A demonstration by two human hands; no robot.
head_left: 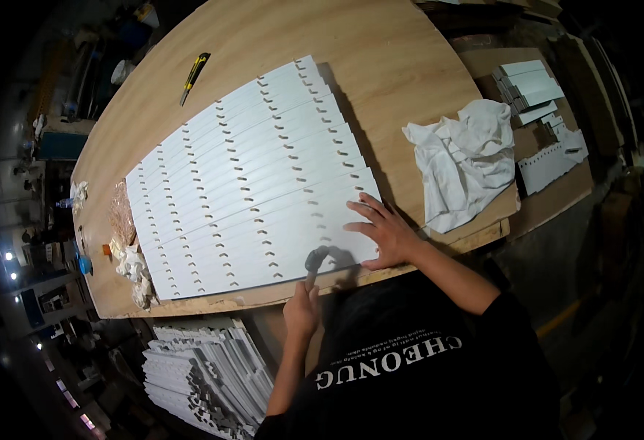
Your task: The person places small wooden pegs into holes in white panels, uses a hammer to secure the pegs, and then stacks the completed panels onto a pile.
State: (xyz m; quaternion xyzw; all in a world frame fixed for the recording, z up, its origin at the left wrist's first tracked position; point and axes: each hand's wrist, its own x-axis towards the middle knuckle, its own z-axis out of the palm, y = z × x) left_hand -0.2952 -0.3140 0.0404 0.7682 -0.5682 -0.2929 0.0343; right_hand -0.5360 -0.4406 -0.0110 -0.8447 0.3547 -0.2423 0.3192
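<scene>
Under my right hand (386,233), spread flat, lie white slotted strips (249,183) on the worktop (381,59); my left hand (301,308) grips a dark tool (315,262) beside it.

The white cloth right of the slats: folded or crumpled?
Crumpled. The white cloth lies in a loose, wrinkled heap on the wooden tabletop, with uneven folds and one corner hanging toward the table's near edge.

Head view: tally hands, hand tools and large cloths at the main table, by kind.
Hands: 2, left hand and right hand, the right flat on the white strips
Hand tools: 2, dark tool gripped in the left hand, yellow-black utility knife
Large cloths: 1, crumpled white cloth
Total: 5
</scene>
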